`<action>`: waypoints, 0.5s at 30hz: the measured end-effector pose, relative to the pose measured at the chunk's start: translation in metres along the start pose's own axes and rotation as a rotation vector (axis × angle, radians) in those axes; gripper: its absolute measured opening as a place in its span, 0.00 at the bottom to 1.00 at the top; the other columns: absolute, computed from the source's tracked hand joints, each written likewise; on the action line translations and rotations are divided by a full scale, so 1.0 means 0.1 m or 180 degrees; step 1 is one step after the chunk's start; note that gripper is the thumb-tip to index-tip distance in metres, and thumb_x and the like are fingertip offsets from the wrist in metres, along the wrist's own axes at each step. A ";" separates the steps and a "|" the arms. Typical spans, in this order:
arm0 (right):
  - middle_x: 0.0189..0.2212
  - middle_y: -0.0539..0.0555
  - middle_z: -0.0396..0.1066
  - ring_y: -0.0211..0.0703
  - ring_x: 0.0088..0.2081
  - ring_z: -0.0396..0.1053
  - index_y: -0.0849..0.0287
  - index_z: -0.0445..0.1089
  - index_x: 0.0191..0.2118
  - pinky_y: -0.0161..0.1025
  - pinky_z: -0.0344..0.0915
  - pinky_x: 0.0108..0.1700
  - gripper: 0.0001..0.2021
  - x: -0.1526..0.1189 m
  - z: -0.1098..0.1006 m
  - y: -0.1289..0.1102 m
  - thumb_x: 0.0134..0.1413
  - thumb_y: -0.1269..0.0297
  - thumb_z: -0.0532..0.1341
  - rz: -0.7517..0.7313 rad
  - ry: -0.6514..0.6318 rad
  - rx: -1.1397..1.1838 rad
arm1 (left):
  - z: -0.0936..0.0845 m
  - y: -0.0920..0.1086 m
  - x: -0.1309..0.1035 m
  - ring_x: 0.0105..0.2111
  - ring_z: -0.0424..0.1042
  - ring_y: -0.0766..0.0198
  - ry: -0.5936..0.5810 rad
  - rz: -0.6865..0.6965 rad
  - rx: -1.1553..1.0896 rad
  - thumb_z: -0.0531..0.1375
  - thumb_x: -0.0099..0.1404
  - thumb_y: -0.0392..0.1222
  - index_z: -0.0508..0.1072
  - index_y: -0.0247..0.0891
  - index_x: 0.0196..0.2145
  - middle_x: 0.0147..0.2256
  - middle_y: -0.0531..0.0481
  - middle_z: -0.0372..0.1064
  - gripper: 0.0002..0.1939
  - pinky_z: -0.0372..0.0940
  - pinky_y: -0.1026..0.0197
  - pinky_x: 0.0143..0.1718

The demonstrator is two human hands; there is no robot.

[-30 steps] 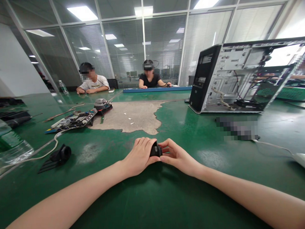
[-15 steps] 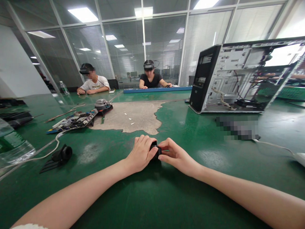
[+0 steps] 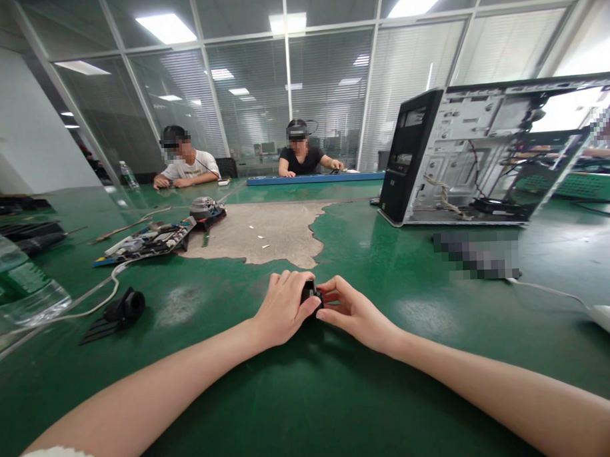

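Both hands meet on a small black boxy part [image 3: 308, 292] over the green table, in the middle of the head view. My left hand [image 3: 284, 305] wraps round it from the left, with the thumb along its near side. From the right, my right hand [image 3: 352, 311] pinches its right edge between thumb and fingers. Much of the part is covered by the fingers, so its exact kind cannot be made out. Off to the left lies another black plastic piece [image 3: 122, 311] with a round end and flat prongs, apart from the hands.
An open computer case [image 3: 417, 158] stands at the right. A circuit board [image 3: 148, 243] with a heatsink fan [image 3: 207, 210] lies at the left, near a water bottle [image 3: 24, 285] and a white cable [image 3: 115, 283]. Beyond a blue bar [image 3: 313, 179], two people sit across the table.
The black part is turned slightly between my fingers, showing a bit more of its top. Both hands stay almost in place. The hand of a person across the table has shifted a little.
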State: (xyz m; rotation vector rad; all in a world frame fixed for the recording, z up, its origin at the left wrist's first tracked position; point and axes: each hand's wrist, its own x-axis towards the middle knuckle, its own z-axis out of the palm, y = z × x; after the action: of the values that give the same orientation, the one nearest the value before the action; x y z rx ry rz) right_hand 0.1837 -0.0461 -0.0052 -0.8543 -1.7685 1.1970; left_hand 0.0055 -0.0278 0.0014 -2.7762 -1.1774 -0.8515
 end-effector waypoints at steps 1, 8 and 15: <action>0.39 0.51 0.64 0.40 0.41 0.66 0.56 0.58 0.38 0.44 0.66 0.47 0.12 0.00 0.00 0.00 0.49 0.62 0.61 -0.0030 -0.0011 -0.0015 | -0.01 -0.02 0.00 0.40 0.60 0.56 -0.0038 0.0080 -0.0031 0.44 0.64 0.55 0.55 0.35 0.49 0.43 0.43 0.61 0.23 0.53 0.51 0.42; 0.40 0.51 0.63 0.41 0.43 0.66 0.57 0.59 0.39 0.43 0.66 0.46 0.12 -0.01 -0.01 0.00 0.49 0.63 0.61 -0.0059 -0.0115 -0.0049 | -0.14 -0.18 -0.04 0.52 0.53 0.50 -0.0400 0.0918 -0.0118 0.60 0.54 0.48 0.48 0.36 0.51 0.50 0.37 0.52 0.33 0.52 0.47 0.48; 0.40 0.51 0.63 0.40 0.43 0.65 0.57 0.58 0.39 0.43 0.65 0.47 0.12 -0.04 -0.02 -0.05 0.49 0.64 0.61 -0.0024 -0.0160 -0.0014 | -0.19 -0.21 -0.11 0.54 0.53 0.55 -0.0359 0.0892 -0.0538 0.58 0.59 0.46 0.48 0.40 0.51 0.53 0.37 0.52 0.28 0.54 0.47 0.52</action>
State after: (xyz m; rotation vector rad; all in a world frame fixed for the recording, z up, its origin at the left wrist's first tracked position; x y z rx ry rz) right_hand 0.1864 -0.0501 -0.0013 -0.8258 -1.8137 1.2198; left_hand -0.0235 -0.0237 0.0081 -3.0608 -0.7287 -0.8099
